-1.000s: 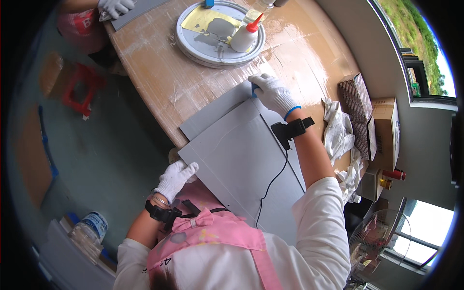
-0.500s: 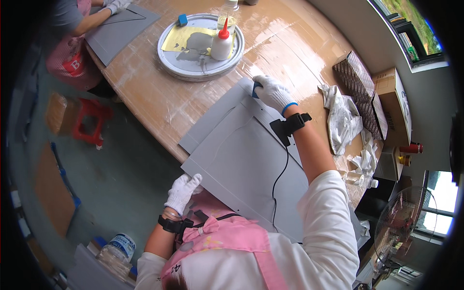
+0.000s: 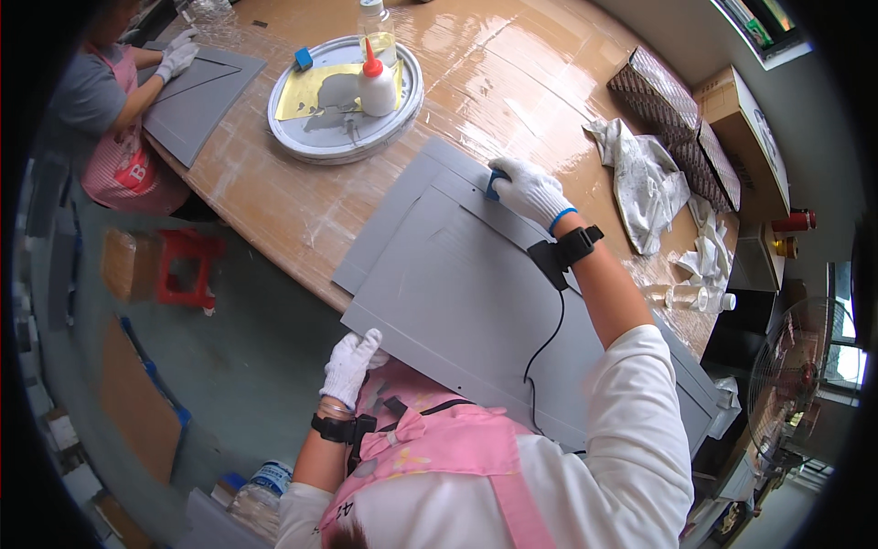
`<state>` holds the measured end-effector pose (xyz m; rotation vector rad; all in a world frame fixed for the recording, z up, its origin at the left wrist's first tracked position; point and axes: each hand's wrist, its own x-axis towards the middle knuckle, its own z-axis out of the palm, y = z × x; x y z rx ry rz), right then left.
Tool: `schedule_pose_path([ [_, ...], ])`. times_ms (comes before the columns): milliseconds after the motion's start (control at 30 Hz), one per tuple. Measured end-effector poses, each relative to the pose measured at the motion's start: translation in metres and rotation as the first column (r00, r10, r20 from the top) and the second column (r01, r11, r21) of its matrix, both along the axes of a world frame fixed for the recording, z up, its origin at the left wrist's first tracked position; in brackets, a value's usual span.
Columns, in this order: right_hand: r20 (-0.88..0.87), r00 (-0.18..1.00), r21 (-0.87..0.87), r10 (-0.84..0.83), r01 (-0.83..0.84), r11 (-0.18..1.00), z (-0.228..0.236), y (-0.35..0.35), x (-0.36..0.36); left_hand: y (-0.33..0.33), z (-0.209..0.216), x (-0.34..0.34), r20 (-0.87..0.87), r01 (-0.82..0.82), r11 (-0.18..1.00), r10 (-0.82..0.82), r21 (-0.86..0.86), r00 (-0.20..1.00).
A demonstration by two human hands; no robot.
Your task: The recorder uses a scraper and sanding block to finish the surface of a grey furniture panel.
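A large grey panel (image 3: pixel 430 302) lies on the table in front of me, over another grey panel (image 3: pixel 409 194) that shows past its far left side. A small blue block (image 3: pixel 494 187) is pinched in my right hand (image 3: pixel 530 190) and rests at the far edge of the panels; the hand wears a white knit glove with a blue cuff. At the near left corner, my left hand (image 3: pixel 349 366), also gloved in white, closes on the upper panel's edge; its lower fingers are partly hidden. A black wrist strap with a cable (image 3: pixel 560 320) hangs over the panel.
A round white lid (image 3: pixel 280 128) carries a stained yellow sheet and a red-tipped squeeze bottle (image 3: pixel 376 94). Another blue block (image 3: pixel 303 59) sits on its rim. Rags (image 3: pixel 640 188), boxes (image 3: pixel 668 101) and clear bottles (image 3: pixel 688 298) line the right. A co-worker's gloved hands (image 3: pixel 178 57) touch another grey panel.
My right hand has slid with the blue block along the panels' far edge, away from the far corner and rightward. The left hand stays at its corner. The whole view has shifted slightly.
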<state>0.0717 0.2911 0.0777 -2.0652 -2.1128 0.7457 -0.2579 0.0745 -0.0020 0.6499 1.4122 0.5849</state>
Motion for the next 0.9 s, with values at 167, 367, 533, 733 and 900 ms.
schedule_pose_path([
  [167,0.02,0.996,-0.004,-0.092,0.092,0.996,0.002,-0.053,0.048,-0.005,-0.013,-0.002,-0.032,0.007,1.0,-0.007,0.017,0.999],
  [367,0.076,0.98,-0.002,-0.181,0.182,0.983,0.0,-0.123,0.115,-0.005,-0.007,0.004,-0.091,-0.047,0.999,0.045,-0.012,0.995],
  [533,0.123,0.959,0.031,-0.255,0.253,0.967,-0.009,-0.173,0.168,-0.005,-0.02,-0.005,-0.031,-0.043,0.999,0.043,0.005,0.999],
  [733,0.048,0.926,0.138,-0.375,0.365,0.921,-0.003,-0.189,0.174,0.001,-0.014,-0.001,-0.129,0.018,1.0,-0.016,0.009,0.991],
  [900,0.031,0.945,0.099,-0.325,0.321,0.942,-0.02,-0.174,0.16,0.006,-0.011,-0.005,-0.153,0.122,0.992,-0.123,-0.022,0.98],
])
